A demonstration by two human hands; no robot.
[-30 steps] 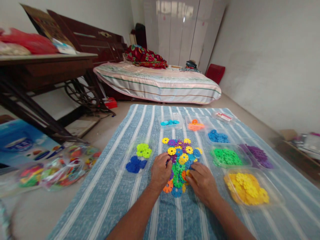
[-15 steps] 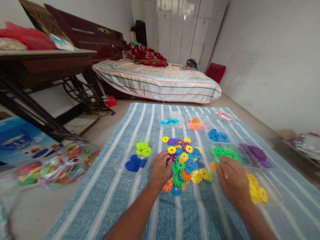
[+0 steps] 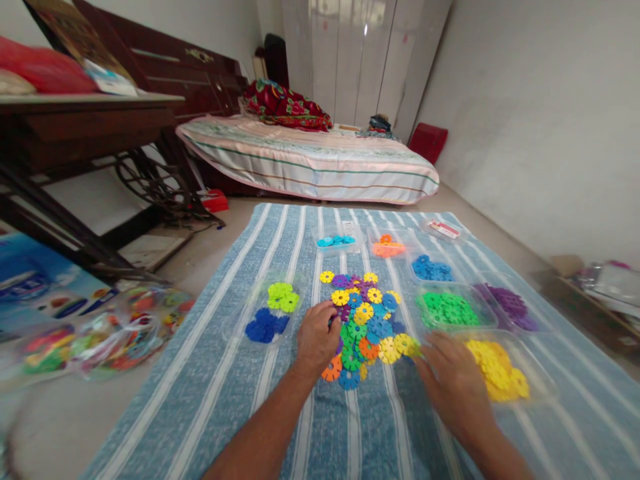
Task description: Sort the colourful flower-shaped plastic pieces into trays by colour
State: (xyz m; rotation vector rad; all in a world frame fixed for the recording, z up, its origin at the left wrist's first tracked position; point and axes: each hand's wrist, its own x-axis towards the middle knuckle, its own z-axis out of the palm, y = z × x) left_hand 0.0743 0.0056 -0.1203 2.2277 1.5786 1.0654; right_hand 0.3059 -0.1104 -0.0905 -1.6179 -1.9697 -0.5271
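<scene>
Step, my read: colour-sorting slotted discs, on yellows now. Mixed pile [image 3: 361, 325] sits mid-surface [image 3: 213, 373], btwn my hands. L hand [image 3: 316, 337] at pile's L edge, fingers curled, thumb near index; can't tell if a disc is gripped. R hand [image 3: 453, 380] low at pile's R edge, fingers half bent, tips at or v. near the end of a row of yellow discs [image 3: 389, 350]; blur hides contact, so can't tell if anything's held. Yellow tub [image 3: 543, 381] just R of that hand, discs inside; green tub [image 3: 489, 317] beyond. Lime discs [image 3: 283, 297] + dk blue discs [image 3: 265, 325] share a tub on L.

Next, I reckon: pinch the end yellow by its rim, lift w/o dragging neighbours, short hop R into yellow tub. Risk: slots may snag. L hand best kept for steadying pile.
</scene>
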